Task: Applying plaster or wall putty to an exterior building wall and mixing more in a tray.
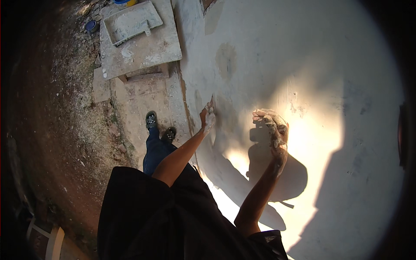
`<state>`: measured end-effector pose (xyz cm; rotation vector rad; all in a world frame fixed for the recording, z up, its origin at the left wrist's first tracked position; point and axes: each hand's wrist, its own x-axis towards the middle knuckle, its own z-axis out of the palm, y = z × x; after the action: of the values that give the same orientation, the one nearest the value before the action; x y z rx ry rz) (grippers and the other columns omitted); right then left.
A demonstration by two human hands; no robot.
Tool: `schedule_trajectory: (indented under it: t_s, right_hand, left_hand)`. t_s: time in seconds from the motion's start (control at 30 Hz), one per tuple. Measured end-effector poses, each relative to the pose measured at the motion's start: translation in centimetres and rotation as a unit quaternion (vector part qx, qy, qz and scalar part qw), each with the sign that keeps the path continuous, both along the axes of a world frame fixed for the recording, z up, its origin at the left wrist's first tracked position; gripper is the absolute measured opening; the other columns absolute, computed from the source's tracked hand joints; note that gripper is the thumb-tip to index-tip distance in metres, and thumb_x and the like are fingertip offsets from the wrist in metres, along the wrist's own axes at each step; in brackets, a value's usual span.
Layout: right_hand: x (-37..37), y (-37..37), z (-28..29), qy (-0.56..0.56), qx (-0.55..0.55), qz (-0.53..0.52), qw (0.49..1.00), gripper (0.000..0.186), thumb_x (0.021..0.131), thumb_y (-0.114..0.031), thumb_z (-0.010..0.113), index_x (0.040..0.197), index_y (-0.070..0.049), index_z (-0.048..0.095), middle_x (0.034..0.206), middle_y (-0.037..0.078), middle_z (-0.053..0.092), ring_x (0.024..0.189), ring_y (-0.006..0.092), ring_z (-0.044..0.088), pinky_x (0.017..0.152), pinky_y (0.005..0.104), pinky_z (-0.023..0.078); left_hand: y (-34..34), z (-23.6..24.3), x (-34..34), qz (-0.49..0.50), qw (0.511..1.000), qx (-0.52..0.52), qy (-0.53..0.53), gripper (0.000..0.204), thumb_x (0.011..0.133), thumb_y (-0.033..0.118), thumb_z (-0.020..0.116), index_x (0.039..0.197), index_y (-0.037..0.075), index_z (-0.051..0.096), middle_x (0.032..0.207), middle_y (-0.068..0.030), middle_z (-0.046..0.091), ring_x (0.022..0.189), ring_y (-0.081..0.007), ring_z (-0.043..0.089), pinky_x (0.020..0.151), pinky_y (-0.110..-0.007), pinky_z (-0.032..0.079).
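A pale plastered wall [234, 143] stands close along my right side, with darker damp-looking patches on it. My left hand [208, 118], coated in whitish powder, is raised near the wall. Its fingers stretch out, and I see nothing held in them. Farther right, my right hand [277, 125] is up in the sunlit part of the wall, thickly smeared with pale plaster. Its fingers are bent over toward the left. Whatever they may hold is hidden, and I cannot tell if they touch the wall.
Ahead on the left, a low wooden table [143, 56], spattered white, bears a plaster-crusted tray [117, 32]. A blue-and-yellow bucket [125, 2] is behind it. A blue-topped can [91, 26] stands on rough, stony ground [73, 112]. My feet are on a paved strip [143, 102] beside the wall.
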<state>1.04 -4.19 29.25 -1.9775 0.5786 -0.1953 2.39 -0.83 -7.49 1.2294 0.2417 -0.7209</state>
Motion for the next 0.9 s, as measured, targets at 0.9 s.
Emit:
schedule_trajectory:
  t_s: [0.9]
  right_hand:
    - [-0.9, -0.2, 0.2, 0.039, 0.072, -0.077, 0.994, 0.029, 0.081, -0.024, 0.056, 0.094, 0.002, 0.064, 0.091, 0.009, 0.063, 0.079, 0.0161, 0.058, 0.066, 0.0273, 0.046]
  left_hand:
    - [5.1, 18.2, -3.0, -0.074, 0.944, -0.297, 0.121, 0.022, 0.086, 0.0, 0.046, 0.107, -0.006, 0.05, 0.098, -0.0071, 0.056, 0.085, -0.0114, 0.05, 0.073, -0.023, 0.04]
